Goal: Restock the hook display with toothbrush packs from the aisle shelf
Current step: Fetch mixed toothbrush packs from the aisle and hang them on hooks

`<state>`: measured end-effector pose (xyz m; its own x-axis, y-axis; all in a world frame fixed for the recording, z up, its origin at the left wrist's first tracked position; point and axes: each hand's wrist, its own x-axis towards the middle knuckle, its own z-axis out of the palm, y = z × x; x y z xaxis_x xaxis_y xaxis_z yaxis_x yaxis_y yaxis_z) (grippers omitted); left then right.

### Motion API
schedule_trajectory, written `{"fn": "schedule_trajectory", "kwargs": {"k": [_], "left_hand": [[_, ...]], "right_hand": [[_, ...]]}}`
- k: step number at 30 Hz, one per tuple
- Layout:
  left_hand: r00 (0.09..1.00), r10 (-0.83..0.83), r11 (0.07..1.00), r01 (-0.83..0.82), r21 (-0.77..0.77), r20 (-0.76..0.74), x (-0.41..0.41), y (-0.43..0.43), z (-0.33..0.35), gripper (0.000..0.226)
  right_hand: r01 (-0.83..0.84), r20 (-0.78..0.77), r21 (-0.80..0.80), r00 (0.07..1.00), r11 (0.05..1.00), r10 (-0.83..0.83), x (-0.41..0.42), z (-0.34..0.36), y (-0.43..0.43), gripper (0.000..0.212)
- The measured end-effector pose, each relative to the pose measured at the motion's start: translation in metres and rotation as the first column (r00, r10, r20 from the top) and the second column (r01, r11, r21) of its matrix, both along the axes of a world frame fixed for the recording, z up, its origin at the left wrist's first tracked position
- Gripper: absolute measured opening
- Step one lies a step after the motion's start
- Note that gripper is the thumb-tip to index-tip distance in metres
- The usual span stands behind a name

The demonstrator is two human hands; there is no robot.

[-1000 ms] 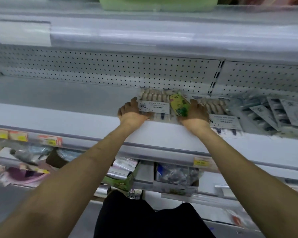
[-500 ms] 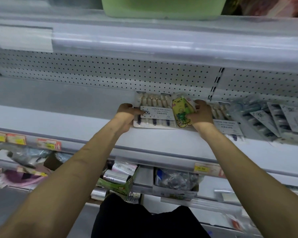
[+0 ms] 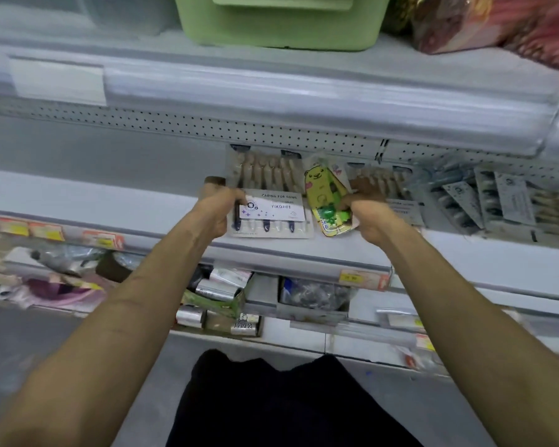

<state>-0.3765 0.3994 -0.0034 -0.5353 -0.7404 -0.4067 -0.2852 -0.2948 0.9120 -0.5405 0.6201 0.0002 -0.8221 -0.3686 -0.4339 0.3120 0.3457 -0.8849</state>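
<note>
Toothbrush packs lie flat along the middle aisle shelf [image 3: 110, 175], and two of them are in hand: a multi-brush pack [image 3: 268, 195] with a white label card, and just to its right a yellow cartoon pack [image 3: 328, 195] with a green piece showing through its lower half. The left hand [image 3: 220, 208] grips the left edge of the multi-brush pack, fingers curled round the card, though motion blur hides exactly how the thumb sits. The right hand [image 3: 368, 211] is curled on the right edge of the yellow cartoon pack and seems to pinch it near the bottom corner. Both packs sit side by side, touching or nearly so, with their far ends close to the pegboard [image 3: 175, 124] at the back of the shelf. More packs [image 3: 497, 201] lie overlapping farther right, and one partly hidden pack [image 3: 397, 182] lies behind the right hand. This looks like the pick-up step: stock is being gathered off the shelf, and nothing has gone onto a hook yet. No hook display shows in view, so where the packs go cannot be told from here. The next move probably calls for drawing both packs toward the near lip of the shelf and lifting them clear without dragging the neighbours along, then turning each so its hang hole faces up for the hook. A green bin [image 3: 281, 21] sits on the shelf above, and price tags [image 3: 359, 279] run along the near rail.
</note>
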Motion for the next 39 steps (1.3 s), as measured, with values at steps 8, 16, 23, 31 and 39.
{"fn": "schedule_trajectory", "kwargs": {"k": [8,16,23,31,39], "left_hand": [[0.997,0.079,0.995,-0.080,-0.067,-0.009,0.053,0.043,0.024,0.045],[0.985,-0.113,0.993,0.105,-0.062,-0.133,0.079,0.088,0.016,0.047],[0.918,-0.364,0.931,0.363,-0.036,-0.158,0.073,0.167,0.002,0.043],[0.746,-0.642,0.762,0.646,-0.042,-0.179,0.032,0.319,0.001,0.052],[0.563,-0.811,0.577,0.815,-0.052,-0.161,-0.025,0.516,0.000,0.052]], "right_hand": [[0.037,0.103,-0.081,0.994,0.996,-0.028,0.044,0.015,0.044,0.042],[0.199,0.084,-0.214,0.979,0.956,-0.185,0.107,0.021,0.108,0.058],[0.478,0.043,-0.176,0.877,0.861,-0.478,0.178,0.022,0.217,0.056],[0.735,0.054,-0.170,0.672,0.656,-0.739,0.213,0.025,0.365,0.062],[0.879,0.064,-0.216,0.447,0.425,-0.892,0.221,0.012,0.548,0.059]]}}
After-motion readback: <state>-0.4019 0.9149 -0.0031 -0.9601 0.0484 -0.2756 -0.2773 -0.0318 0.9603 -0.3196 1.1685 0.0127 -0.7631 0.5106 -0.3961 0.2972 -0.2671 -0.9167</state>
